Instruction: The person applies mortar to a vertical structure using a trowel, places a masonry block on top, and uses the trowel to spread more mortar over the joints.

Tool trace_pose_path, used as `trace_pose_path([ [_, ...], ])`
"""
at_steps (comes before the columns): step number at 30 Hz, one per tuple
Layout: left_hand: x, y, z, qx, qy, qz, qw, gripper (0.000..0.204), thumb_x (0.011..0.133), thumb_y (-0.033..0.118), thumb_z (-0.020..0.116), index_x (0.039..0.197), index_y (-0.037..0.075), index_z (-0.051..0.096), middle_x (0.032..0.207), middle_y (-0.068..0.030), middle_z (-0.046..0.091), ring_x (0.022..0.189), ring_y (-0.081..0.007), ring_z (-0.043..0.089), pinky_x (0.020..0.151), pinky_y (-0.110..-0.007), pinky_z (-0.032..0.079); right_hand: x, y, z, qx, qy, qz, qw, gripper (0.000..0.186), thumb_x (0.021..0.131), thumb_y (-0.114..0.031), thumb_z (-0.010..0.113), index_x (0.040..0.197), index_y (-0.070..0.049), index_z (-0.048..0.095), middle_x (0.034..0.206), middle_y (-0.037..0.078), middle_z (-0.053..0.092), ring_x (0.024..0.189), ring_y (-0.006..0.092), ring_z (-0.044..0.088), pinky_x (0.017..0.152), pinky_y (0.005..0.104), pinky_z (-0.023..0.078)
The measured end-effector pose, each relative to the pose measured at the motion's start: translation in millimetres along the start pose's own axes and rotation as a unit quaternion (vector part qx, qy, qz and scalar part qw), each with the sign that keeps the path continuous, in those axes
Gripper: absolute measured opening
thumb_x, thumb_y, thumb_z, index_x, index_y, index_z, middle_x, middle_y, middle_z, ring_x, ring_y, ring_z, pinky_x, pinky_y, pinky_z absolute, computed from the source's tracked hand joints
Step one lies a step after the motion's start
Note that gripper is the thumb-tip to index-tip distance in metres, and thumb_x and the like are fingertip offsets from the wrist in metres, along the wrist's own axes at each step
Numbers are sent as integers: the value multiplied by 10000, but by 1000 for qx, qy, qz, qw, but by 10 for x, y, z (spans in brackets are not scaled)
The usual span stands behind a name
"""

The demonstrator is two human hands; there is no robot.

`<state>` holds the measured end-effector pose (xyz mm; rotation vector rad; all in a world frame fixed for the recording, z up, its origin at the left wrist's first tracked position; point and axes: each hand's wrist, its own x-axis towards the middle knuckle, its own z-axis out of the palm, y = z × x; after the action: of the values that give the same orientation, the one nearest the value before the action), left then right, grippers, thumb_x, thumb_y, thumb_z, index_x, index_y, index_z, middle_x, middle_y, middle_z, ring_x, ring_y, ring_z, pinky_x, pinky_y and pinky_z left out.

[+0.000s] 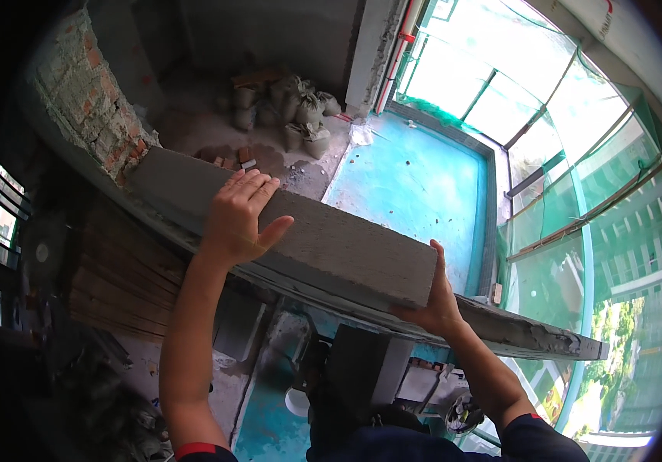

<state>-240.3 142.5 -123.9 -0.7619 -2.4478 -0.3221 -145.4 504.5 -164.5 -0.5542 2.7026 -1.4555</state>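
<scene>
The person stands over a narrow wall top (pixel 519 327) with a long grey block (pixel 354 246) lying along it, its far-left stretch reaching toward the rough brick column (pixel 100 108). The left hand (pixel 237 222) rests on the block's upper edge, its grip laid flat, fingers over the top and thumb spread apart. The right hand (pixel 435 302) braces the block's near-right end, its grip spread: fingers run up the end face, the thumb lies by the lower front edge, and neither is clenched.

The step in hand looks like steadying and aligning the block. Done well, the right palm would push squarely along the wall's length while the left bears down evenly, so that the end does not lift or twist. Whether a joint runs beneath the left hand cannot be told; if so, fingertips should stay out of it. The front face should sit flush with the wall below, and the right thumb ought to clear the bottom edge before any weight settles.
</scene>
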Motion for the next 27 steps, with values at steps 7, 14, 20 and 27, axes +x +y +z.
trace_pose_path([
  [7, 15, 39, -52, -6, -22, -3, 1000, 626, 892, 535, 521, 1157, -23, 627, 1156, -203, 630, 1135, -363, 572, 1052, -468, 381, -60, 21, 31, -29, 3, 9, 1000, 1270, 641, -198, 847, 1484, -56, -90, 1324, 269, 438, 1235, 415, 460, 1021, 469, 385],
  [14, 90, 121, -87, -3, -48, -14, 999, 623, 905, 537, 502, 1192, -5, 615, 1189, -193, 616, 1175, -364, 542, 1071, -473, 349, -126, -99, -345, -24, -72, 104, 992, 1333, 645, -368, 870, 1498, -89, -116, 1501, 282, 220, 1386, 401, 279, 1128, 464, 264],
  [20, -123, 473, -330, 52, -3, -58, 997, 437, 964, 374, 489, 1174, 17, 627, 1320, -156, 533, 1276, -315, 462, 1055, -468, 368, -1073, 239, -1014, 241, -33, 210, 947, 477, 892, -287, 675, 1261, -8, 561, 1051, 111, 664, 951, 169, 636, 838, 296, 503],
  [27, -2611, 1429, 208, 29, 87, -463, 882, 268, 987, 223, 473, 979, -19, 587, 1018, -193, 584, 858, -348, 562, 806, -406, 455, -3774, 2243, -380, 79, -111, 471, 871, 243, 835, -242, 666, 953, -36, 716, 809, 86, 710, 682, 215, 665, 597, 343, 500],
])
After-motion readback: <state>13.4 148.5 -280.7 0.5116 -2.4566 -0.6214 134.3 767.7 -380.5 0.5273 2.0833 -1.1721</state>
